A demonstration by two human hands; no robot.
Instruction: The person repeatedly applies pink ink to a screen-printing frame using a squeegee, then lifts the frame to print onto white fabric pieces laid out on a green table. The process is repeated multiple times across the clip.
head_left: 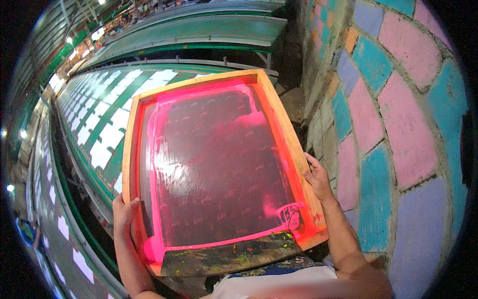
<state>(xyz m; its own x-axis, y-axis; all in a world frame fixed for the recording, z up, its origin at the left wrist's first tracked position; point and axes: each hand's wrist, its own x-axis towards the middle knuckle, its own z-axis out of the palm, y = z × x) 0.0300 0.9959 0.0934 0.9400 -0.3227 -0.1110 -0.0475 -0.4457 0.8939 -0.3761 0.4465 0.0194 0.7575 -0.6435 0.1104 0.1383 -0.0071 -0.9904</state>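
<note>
Framed screen (pixel 219 164): gripped at wooden side rails (pixel 283 124), apparently soundest hold, by left hand (pixel 125 212) and right hand (pixel 317 178); likely light, stiff-edged, fragile mid-panel.

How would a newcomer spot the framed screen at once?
Left of the patchwork-coloured wall, the left hand and right hand hold the framed screen. Its wooden frame and pink-edged dark panel set it apart from the green tables beyond.
</note>
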